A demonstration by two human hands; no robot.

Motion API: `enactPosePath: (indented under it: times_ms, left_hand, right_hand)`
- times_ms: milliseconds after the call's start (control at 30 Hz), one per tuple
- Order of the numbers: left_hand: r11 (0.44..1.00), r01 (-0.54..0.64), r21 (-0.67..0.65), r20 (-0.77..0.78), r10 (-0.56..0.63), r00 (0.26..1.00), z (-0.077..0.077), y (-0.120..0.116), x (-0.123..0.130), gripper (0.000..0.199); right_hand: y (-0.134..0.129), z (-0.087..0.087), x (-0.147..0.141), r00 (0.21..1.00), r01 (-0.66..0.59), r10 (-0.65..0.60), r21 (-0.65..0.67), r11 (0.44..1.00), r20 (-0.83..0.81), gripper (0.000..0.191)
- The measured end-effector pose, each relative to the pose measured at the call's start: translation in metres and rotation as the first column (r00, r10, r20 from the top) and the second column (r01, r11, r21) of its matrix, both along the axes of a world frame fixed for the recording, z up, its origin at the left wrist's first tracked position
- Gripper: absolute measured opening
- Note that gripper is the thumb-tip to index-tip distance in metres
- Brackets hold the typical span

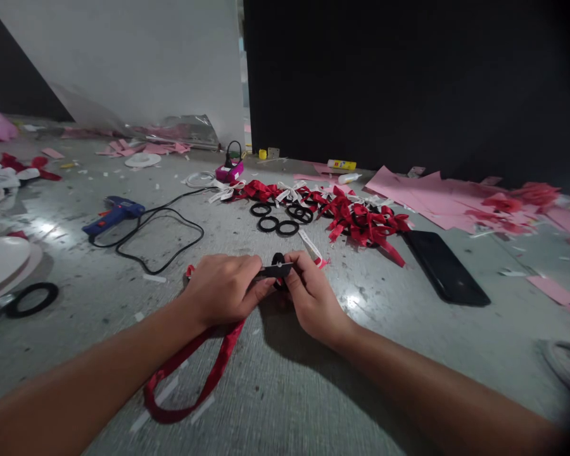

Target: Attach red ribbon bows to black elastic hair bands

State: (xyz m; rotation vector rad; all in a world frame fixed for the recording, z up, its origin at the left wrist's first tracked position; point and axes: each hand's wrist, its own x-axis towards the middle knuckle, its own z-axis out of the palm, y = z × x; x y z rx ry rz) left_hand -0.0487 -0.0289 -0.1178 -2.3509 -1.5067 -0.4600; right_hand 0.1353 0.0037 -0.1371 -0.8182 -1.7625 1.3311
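Note:
My left hand point(223, 288) is closed around dark-bladed scissors point(276, 271), whose pale pivot shows; the handles are hidden in the fingers. The blades point right, reaching the fingertips of my right hand point(311, 294). That hand pinches a black hair tie point(278, 258), which stands on edge behind the blades. From beneath my left hand a long red ribbon point(223, 358) trails in a loop onto the floor. Just beyond my hands lie several loose black hair ties point(288, 228) and a heap of red ribbon bows point(351, 212) with white printed ribbons among them.
A blue glue gun point(116, 212) with a black cord lies left, its cord running to a magenta power socket point(229, 171). At right are a black phone point(444, 266) and pink paper sheets point(422, 196). White discs point(2, 263) and a black tape ring point(32, 299) sit far left.

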Motion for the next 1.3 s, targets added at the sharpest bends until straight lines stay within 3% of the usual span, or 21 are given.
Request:
enactPosePath:
  times_ms: [133,367,567,867,1067,1300]
  left_hand:
    - [1.000,0.014,-0.002,0.007,-0.014,1.000,0.0008,-0.0003,0.0003,0.041]
    - [0.994,0.067,-0.082,0.074,-0.061,0.995,0.0024,-0.0003,-0.0049,0.041]
    - [0.991,0.077,-0.111,0.073,-0.069,0.995,0.0023,-0.0009,-0.0025,0.040]
    - [0.988,0.040,-0.146,0.095,-0.026,0.995,0.0029,0.0017,-0.0074,0.041]
    - [0.988,0.093,-0.123,0.119,-0.078,0.990,0.0018,0.0012,-0.0023,0.040]
    - [0.988,0.090,-0.123,0.117,-0.076,0.990,0.0034,0.0019,-0.0053,0.042]
  right_hand:
    - [-0.0004,0.0025,0.0017,0.999,-0.023,0.020,0.071,0.997,0.046,0.013]
    - [0.0000,0.0025,0.0023,0.990,-0.131,0.128,-0.060,0.990,-0.062,0.016]
    - [-0.0021,0.0095,0.0035,0.995,-0.076,0.068,0.109,0.991,0.076,0.012]
    - [-0.0016,0.0073,0.0023,0.993,-0.078,0.079,-0.009,0.997,0.083,0.016]
    - [-0.0021,0.0078,0.0024,0.990,-0.099,0.091,0.068,0.993,0.111,0.010]
    - [-0.0028,0.0089,0.0023,0.993,-0.093,0.091,0.022,0.995,0.077,0.014]
